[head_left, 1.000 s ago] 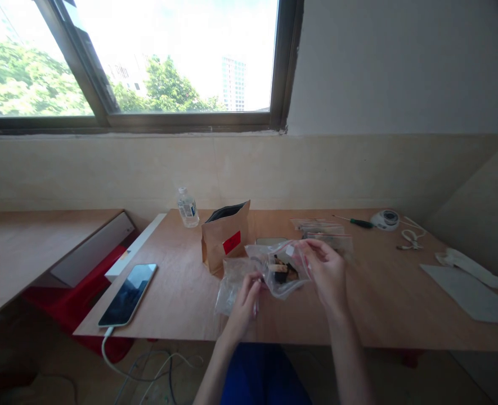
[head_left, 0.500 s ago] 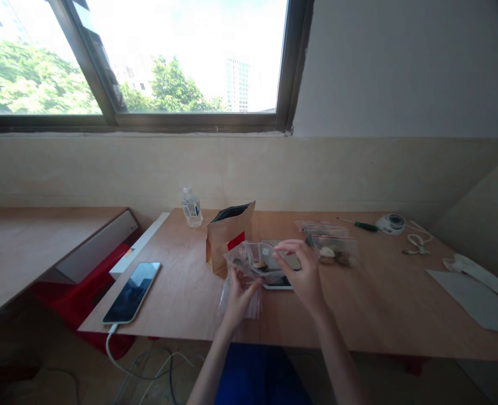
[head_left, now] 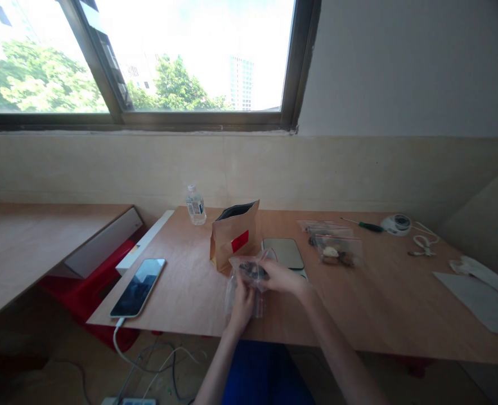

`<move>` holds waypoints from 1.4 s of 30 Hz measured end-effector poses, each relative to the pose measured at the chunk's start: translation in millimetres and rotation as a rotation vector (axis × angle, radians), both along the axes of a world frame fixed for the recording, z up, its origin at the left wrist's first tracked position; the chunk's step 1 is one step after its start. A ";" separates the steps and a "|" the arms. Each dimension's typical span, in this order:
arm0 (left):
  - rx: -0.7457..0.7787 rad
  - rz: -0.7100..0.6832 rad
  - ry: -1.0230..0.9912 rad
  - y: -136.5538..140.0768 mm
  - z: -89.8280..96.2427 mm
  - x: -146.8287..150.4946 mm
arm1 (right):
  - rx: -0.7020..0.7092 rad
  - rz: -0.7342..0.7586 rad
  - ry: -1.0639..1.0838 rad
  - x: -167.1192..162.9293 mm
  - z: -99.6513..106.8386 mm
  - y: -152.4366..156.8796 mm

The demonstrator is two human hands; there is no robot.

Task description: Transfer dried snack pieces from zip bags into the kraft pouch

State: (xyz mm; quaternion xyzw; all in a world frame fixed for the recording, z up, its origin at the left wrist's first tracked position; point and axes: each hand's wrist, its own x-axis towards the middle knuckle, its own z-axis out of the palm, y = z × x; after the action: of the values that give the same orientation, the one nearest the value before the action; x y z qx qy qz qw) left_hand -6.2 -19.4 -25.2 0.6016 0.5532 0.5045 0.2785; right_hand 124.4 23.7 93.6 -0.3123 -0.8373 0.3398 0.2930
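Bare hands meet at a clear zip bag [head_left: 245, 260] of dark pieces [head_left: 252, 271] in front of an open-topped brown paper pouch [head_left: 223, 246] on a wooden tabletop [head_left: 367, 306]. The left hand [head_left: 242, 301] grips the bag from the near side, its fingers closed on the plastic. The right hand [head_left: 281, 277], raised and apart from the bag half a second ago, has come in to the bag's right side, near the red-edged mouth, its fingers bent; whether they pinch the plastic or reach inside cannot be told. Both hands are thus at the same bag, and the right hand's shift leaves more of the silver plate of what looks like a small scale [head_left: 283, 252] in view, though the right wrist and forearm block its near part. A second clear bag [head_left: 230, 295] lies beneath the left hand, near the tabletop's front edge. The pouch, a red label [head_left: 239, 241] on its face, stands upright just behind the held bag. To the right of the scale, well apart from the hands, rests another zip bag [head_left: 342, 251] with pale and brown pieces. A phone [head_left: 138, 288] lies at left, its cable plugged in.
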 end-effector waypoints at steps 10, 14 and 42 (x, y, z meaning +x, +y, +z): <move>-0.023 -0.066 -0.228 4.5 -2.1 -2.6 | -0.115 0.039 -0.116 -1.1 0.0 10.8; -0.043 -0.068 -0.264 5.3 -0.4 -2.6 | -0.054 -0.010 -0.128 -0.3 1.5 9.0; -0.099 -0.099 -0.376 2.3 10.8 -2.2 | -0.121 -0.170 0.061 11.9 2.1 4.4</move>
State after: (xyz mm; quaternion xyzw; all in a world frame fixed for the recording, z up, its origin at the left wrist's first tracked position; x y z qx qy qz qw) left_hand -8.5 -17.1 -14.4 0.5090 0.4853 0.5657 0.4306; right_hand 136.3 28.1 95.7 -0.3888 -0.7765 0.3731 0.3265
